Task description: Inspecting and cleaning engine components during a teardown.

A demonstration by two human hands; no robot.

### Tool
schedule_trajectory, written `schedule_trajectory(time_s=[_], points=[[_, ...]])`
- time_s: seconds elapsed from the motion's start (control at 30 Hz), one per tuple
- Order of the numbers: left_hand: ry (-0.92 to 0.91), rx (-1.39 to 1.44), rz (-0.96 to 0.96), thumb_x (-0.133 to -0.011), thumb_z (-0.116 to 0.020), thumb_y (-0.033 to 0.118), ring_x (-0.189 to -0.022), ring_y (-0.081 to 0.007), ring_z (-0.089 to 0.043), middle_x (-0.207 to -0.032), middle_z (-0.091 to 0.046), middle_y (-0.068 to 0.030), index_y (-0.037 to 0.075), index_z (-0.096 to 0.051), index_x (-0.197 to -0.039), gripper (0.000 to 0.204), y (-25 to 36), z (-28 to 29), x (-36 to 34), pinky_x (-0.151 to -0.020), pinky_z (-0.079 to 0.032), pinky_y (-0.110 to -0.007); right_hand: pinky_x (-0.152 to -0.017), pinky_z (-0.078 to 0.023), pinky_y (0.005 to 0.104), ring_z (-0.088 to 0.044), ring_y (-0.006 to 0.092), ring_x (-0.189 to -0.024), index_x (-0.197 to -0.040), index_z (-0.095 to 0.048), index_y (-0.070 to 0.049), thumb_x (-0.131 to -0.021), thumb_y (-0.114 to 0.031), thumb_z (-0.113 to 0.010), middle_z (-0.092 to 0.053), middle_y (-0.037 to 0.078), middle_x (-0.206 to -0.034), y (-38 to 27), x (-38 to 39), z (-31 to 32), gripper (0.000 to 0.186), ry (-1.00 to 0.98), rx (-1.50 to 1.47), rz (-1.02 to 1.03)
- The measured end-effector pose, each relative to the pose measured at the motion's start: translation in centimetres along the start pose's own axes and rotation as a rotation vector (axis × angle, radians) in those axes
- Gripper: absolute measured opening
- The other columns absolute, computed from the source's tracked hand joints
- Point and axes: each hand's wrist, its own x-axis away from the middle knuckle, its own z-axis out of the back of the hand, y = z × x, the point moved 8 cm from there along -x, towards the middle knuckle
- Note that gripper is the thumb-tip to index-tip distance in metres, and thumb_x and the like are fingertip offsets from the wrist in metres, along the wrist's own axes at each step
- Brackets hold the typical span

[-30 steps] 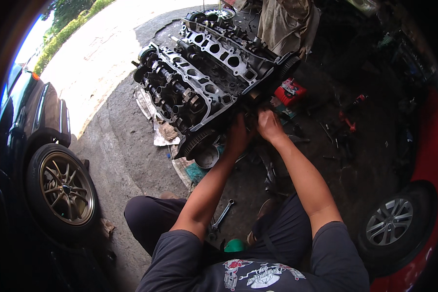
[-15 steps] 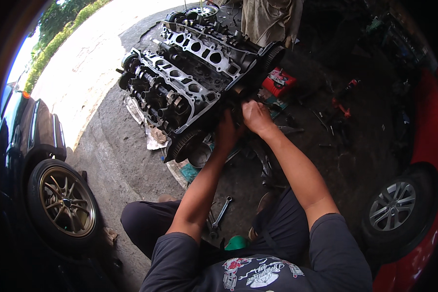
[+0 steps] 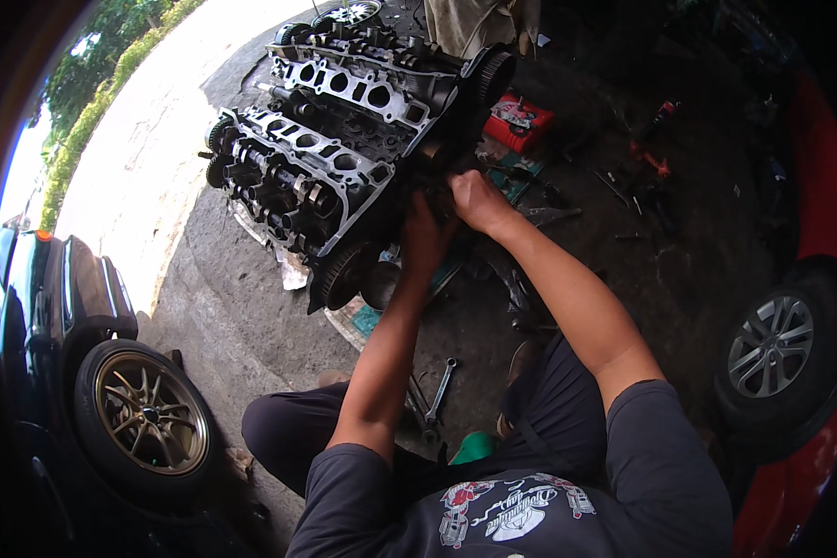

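In front of me stands a V-shaped engine block [image 3: 349, 139] with its camshafts and intake ports exposed. My right hand [image 3: 479, 201] is closed in a fist against the dark lower front of the engine. What that fist grips is hidden in shadow. Just left of it, my left hand [image 3: 425, 232] reaches up to the same front face, its fingers lost in the dark. A toothed cam pulley [image 3: 344, 276] sits close to my left wrist, and another toothed pulley [image 3: 497, 78] is at the far bank.
A combination wrench [image 3: 444, 389] lies on the ground between my legs, near a green object [image 3: 474, 447]. Beyond my right hand are a red case [image 3: 519, 122] and scattered tools. A bronze car wheel [image 3: 149, 412] stands left, a silver-rimmed wheel [image 3: 770, 348] right.
The view has shifted, so the engine appears further left and higher. Both hands stay at the engine's front, the right one still in a fist.
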Motion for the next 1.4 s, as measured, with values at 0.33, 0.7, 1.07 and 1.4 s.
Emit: schedule_trajectory(time_s=[0.33,0.7,1.07,1.4], points=[[0.027,-0.095,0.010,-0.085,-0.074,0.035,-0.099,-0.0511,-0.061,-0.107,-0.061,-0.0322,-0.002,-0.040,-0.129,0.067,1.1,0.1,-0.2,-0.080,-0.051,-0.053,-0.084,-0.052,0.0460,-0.064,0.0358,-0.105,-0.113,-0.064,-0.004,-0.099,-0.038,-0.049,-0.067,0.022,-0.111,14.4,1.4,1.1,0.039,0.352,-0.201,-0.688],[0.054,-0.172,0.029,-0.090,-0.069,0.035,-0.097,-0.0527,-0.061,-0.104,-0.061,-0.0349,-0.005,-0.042,-0.123,0.059,1.6,-0.1,-1.0,-0.079,-0.050,-0.054,-0.090,-0.050,0.0504,-0.055,0.0268,-0.116,-0.143,-0.044,-0.009,-0.100,-0.051,-0.043,-0.051,0.008,-0.139,12.4,1.5,-7.5,0.061,0.091,-1.439,-0.789],[0.066,-0.208,-0.122,-0.092,-0.066,0.030,-0.097,-0.0517,-0.060,-0.114,-0.056,-0.0317,-0.001,-0.042,-0.129,0.054,2.6,-0.2,-0.5,-0.080,-0.051,-0.053,-0.089,-0.051,0.0417,-0.061,0.0272,-0.109,-0.132,-0.052,0.003,-0.099,-0.052,-0.045,-0.059,0.022,-0.125,16.4,0.3,-9.9,0.065,0.179,-0.975,-0.630],[-0.094,-0.304,-0.193,-0.085,-0.073,0.026,-0.092,-0.0468,-0.063,-0.115,-0.053,-0.0254,0.011,-0.054,-0.129,0.049,4.0,-2.3,1.3,-0.071,-0.054,-0.051,-0.096,-0.046,0.0395,-0.058,0.0275,-0.114,-0.127,-0.057,0.002,-0.096,-0.043,-0.048,-0.060,0.016,-0.124,14.5,2.4,-6.6,0.055,0.275,-1.068,-0.545]])
